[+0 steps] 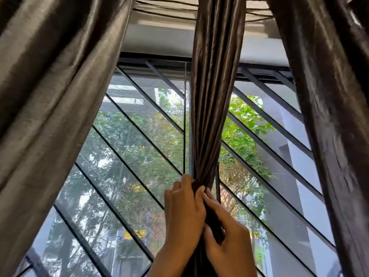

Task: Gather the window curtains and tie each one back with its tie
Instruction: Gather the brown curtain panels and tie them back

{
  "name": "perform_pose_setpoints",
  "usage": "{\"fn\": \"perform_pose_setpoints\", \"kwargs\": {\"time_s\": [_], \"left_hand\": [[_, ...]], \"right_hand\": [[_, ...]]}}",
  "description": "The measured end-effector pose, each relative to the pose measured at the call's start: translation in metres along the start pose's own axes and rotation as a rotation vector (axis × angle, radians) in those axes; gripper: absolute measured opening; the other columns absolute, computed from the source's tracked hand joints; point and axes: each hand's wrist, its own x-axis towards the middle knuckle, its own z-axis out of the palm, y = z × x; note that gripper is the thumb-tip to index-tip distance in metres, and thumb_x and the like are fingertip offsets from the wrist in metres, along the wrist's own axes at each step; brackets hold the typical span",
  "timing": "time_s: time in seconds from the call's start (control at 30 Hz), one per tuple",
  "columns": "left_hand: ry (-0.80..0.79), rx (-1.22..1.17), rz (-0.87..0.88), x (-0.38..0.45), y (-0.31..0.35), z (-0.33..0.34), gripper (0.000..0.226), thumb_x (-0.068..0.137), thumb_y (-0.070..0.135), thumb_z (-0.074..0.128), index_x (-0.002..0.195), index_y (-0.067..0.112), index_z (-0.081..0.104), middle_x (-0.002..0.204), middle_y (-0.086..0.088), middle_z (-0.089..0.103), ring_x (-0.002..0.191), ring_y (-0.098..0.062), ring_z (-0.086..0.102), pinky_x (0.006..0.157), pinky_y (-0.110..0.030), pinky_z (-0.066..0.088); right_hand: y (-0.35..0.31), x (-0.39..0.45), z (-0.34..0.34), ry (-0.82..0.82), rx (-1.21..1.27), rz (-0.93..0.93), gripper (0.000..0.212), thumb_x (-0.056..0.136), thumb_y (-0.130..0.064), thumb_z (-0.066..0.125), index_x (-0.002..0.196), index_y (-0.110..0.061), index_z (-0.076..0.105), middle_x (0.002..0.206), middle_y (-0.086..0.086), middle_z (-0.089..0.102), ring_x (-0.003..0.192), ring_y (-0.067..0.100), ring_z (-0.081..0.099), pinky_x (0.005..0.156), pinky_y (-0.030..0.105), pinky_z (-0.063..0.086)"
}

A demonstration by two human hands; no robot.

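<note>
A dark brown satin middle curtain (213, 92) hangs gathered into a narrow bunch in front of the window. My left hand (183, 212) grips the bunch from the left, fingers curled round its folds. My right hand (223, 236) holds the same bunch just below and to the right, thumb and fingers pinching the cloth. A left curtain (50, 96) and a right curtain (329, 116) hang loose at the sides. I cannot make out a tie; the cloth between my hands hides it if it is there.
Behind the curtains is a window (129, 156) with dark diagonal bars and a mesh screen, trees outside. A white lintel (159, 39) and the curtain's top cords (165, 9) run above.
</note>
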Motion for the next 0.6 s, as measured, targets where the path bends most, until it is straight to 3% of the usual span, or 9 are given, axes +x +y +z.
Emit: {"fn": "perform_pose_setpoints", "kwargs": {"time_s": [0.1,0.17,0.27,0.33,0.4,0.47,0.53,0.6], "left_hand": [[-0.124,-0.241,-0.059,-0.003,-0.001,0.000,0.014,0.096,0.027,0.048,0.086,0.025,0.038,0.087,0.000,0.055,0.089,-0.025,0.050,0.076,-0.038,0.042],[-0.187,-0.358,-0.133,-0.003,0.000,-0.002,0.014,0.096,0.029,0.049,0.085,0.028,0.041,0.088,0.001,0.058,0.092,-0.024,0.053,0.076,-0.037,0.046],[-0.195,-0.588,-0.238,0.000,0.002,-0.007,0.013,0.087,0.030,0.065,0.089,0.021,0.056,0.084,-0.002,0.068,0.085,-0.019,0.066,0.069,-0.029,0.052],[-0.167,-0.643,-0.279,0.003,0.001,-0.009,0.024,0.076,0.025,0.077,0.091,0.014,0.062,0.083,-0.002,0.073,0.079,-0.014,0.071,0.067,-0.026,0.056],[-0.121,-0.625,-0.321,0.007,-0.001,-0.008,0.030,0.075,0.022,0.079,0.099,0.010,0.065,0.090,-0.006,0.073,0.086,-0.018,0.071,0.073,-0.030,0.058],[-0.111,-0.621,-0.363,0.010,0.000,-0.009,0.037,0.077,0.022,0.077,0.107,0.007,0.063,0.101,-0.010,0.070,0.095,-0.023,0.068,0.082,-0.038,0.056],[-0.124,-0.635,-0.340,0.011,0.001,-0.010,0.023,0.076,0.016,0.077,0.096,0.011,0.066,0.090,-0.005,0.073,0.084,-0.017,0.071,0.073,-0.029,0.057],[-0.169,-0.688,-0.328,0.012,0.002,-0.012,0.017,0.076,0.011,0.077,0.090,0.014,0.068,0.083,0.000,0.075,0.077,-0.013,0.072,0.065,-0.023,0.055]], "right_hand": [[0.005,-0.001,-0.003,-0.032,-0.076,-0.051,0.049,0.078,0.002,0.068,0.115,-0.030,0.065,0.145,-0.015,0.041,0.117,0.000,0.056,0.087,0.014,0.047],[0.004,0.000,-0.005,-0.042,-0.185,-0.126,0.035,0.081,-0.008,0.061,0.113,-0.021,0.068,0.142,-0.004,0.049,0.118,0.015,0.057,0.091,0.022,0.048],[-0.002,0.001,-0.005,-0.087,-0.327,-0.225,0.041,0.072,-0.010,0.052,0.110,-0.009,0.070,0.136,0.008,0.055,0.112,0.025,0.056,0.085,0.031,0.054],[-0.004,0.000,-0.007,-0.174,-0.334,-0.255,0.042,0.076,-0.018,0.050,0.112,-0.009,0.070,0.136,0.007,0.055,0.119,0.022,0.054,0.090,0.031,0.053],[-0.007,0.000,-0.016,-0.213,-0.179,-0.164,0.032,0.083,-0.023,0.057,0.110,-0.021,0.073,0.137,-0.008,0.054,0.125,0.003,0.049,0.098,0.022,0.046],[-0.007,0.002,-0.030,-0.079,-0.010,0.002,0.016,0.087,-0.024,0.065,0.092,-0.030,0.078,0.119,-0.019,0.066,0.110,-0.004,0.059,0.091,0.022,0.050],[-0.003,0.009,-0.042,0.128,-0.041,0.096,0.018,0.088,-0.019,0.066,0.085,-0.034,0.074,0.101,-0.023,0.070,0.099,-0.003,0.064,0.084,0.026,0.052],[-0.003,0.018,-0.049,0.118,-0.075,0.199,0.015,0.089,-0.023,0.064,0.095,-0.036,0.066,0.102,-0.023,0.066,0.101,-0.004,0.061,0.090,0.023,0.048]]}}
